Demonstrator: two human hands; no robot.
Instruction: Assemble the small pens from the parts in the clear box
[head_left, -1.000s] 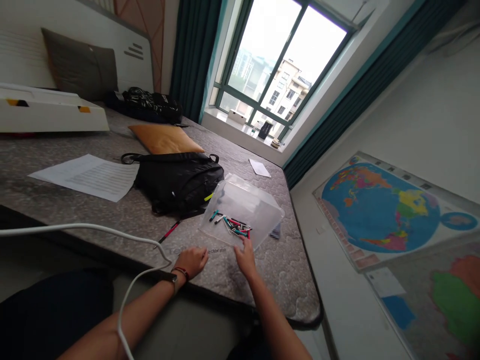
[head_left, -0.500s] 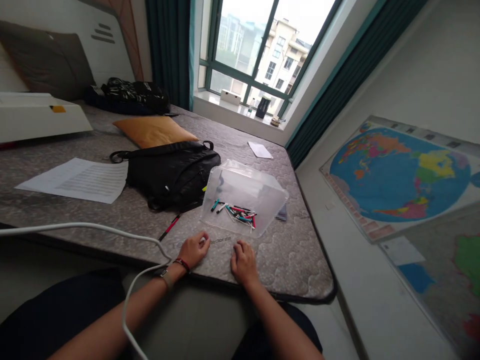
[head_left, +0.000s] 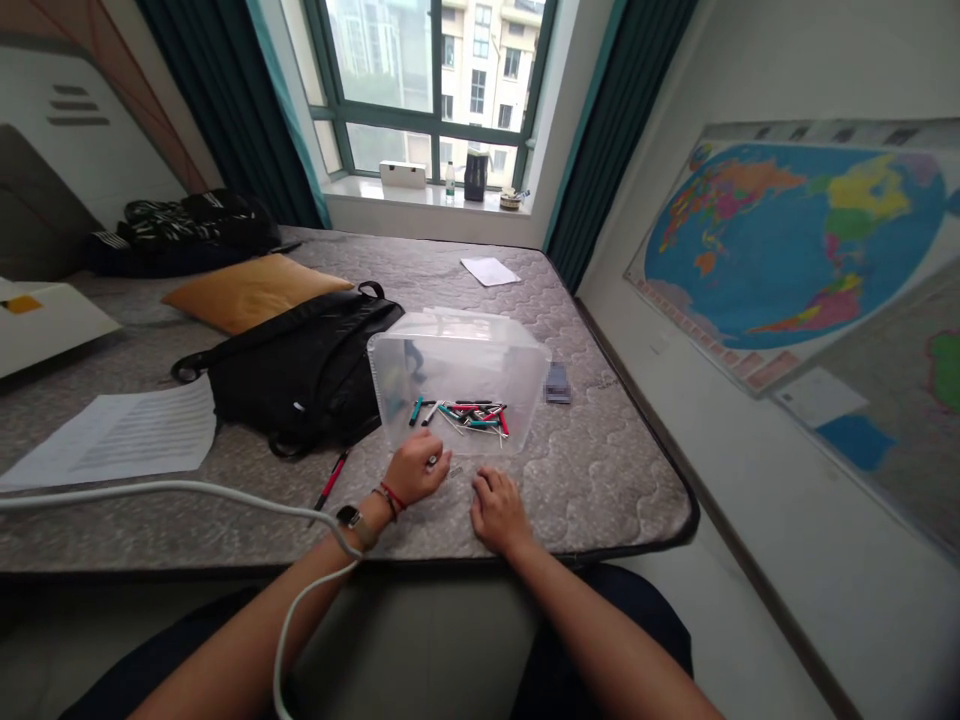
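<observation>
My left hand [head_left: 418,468] is in front of a clear plastic box [head_left: 461,350], its fingers closed in a pinch. Something small and dark shows at the fingertips, too small to name. My right hand [head_left: 501,510] rests on the mattress [head_left: 600,480] to the right of it, fingers loosely bent and slightly apart, with nothing visible in them. The box lies on its side with its mouth towards me. Inside it lie several pens and thin sticks [head_left: 476,414] in red, teal, black and white. A red and black pen [head_left: 330,482] lies left of my left hand.
A black backpack [head_left: 300,375] lies left of the box, with printed paper [head_left: 124,435] and an orange cushion [head_left: 255,290] near it. A white cable [head_left: 187,487] crosses my left wrist. A greyish-blue item [head_left: 557,384] sits right of the box; a white sheet [head_left: 489,271] lies behind.
My left hand has moved forward, closer to the box mouth, and turned its back more upward. My right hand stays on the mattress. The camera view has turned and levelled.
</observation>
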